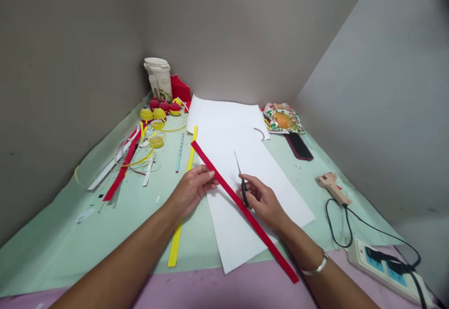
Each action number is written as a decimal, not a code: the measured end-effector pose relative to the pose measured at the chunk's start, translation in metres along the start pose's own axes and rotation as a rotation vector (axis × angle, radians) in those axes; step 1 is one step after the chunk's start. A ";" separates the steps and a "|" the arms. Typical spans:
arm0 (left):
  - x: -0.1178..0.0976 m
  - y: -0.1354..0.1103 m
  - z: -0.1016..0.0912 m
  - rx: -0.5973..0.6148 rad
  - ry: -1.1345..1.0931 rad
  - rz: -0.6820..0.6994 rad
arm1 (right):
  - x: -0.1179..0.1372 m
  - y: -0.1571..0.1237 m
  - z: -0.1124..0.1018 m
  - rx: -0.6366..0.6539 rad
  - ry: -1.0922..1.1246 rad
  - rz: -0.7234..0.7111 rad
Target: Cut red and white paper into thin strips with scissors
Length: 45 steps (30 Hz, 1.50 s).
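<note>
A long red paper strip (pixel 217 174) lies diagonally across a large white sheet (pixel 252 192). My left hand (pixel 191 189) pinches the strip's edge near its upper half. My right hand (pixel 263 200) grips a small pair of black-handled scissors (pixel 241 180), blades closed and pointing away from me, just right of the strip. A long yellow strip (pixel 182 201) lies along the white sheet's left edge, under my left wrist.
Cut red, yellow and white strips (pixel 126 161) and small red and yellow paper balls (pixel 159 110) lie at the left. A white cup (pixel 159 78) stands at the back. A snack packet (pixel 283 119), phone (pixel 299 146), glue gun (pixel 331 186) and power strip (pixel 386 264) sit on the right.
</note>
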<state>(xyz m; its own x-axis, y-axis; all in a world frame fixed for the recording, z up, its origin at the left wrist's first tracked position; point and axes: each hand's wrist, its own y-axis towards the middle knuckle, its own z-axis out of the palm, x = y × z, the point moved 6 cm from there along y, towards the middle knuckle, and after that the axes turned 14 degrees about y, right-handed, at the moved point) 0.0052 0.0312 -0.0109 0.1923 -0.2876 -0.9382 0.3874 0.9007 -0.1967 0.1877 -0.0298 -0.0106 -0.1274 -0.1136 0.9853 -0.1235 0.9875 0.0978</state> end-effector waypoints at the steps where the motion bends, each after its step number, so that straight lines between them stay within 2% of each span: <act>1: -0.001 -0.001 0.000 -0.003 0.010 0.007 | -0.001 0.000 0.000 0.004 0.043 0.010; 7: -0.005 -0.004 0.001 -0.074 0.222 0.054 | -0.005 0.000 0.001 0.020 0.231 0.027; 10: -0.007 -0.005 0.000 -0.127 0.370 0.068 | -0.003 -0.001 0.004 0.034 0.243 0.012; 13: -0.008 -0.007 0.001 -0.146 0.427 0.075 | -0.001 -0.001 0.009 0.053 0.219 0.027; 18: -0.008 -0.006 0.002 -0.131 0.429 0.082 | 0.000 -0.001 0.015 0.090 0.196 0.048; 35: -0.007 -0.005 0.000 -0.135 0.246 0.088 | -0.001 0.001 0.012 0.014 0.104 0.018; 45: -0.009 -0.004 -0.007 -0.234 0.340 0.119 | -0.003 0.001 0.012 0.038 0.063 0.010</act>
<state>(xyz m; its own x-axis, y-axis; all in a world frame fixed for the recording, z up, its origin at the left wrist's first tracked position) -0.0039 0.0325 -0.0040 -0.1004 -0.0889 -0.9910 0.1578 0.9820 -0.1041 0.1759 -0.0300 -0.0152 -0.0670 -0.0959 0.9931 -0.1597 0.9836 0.0842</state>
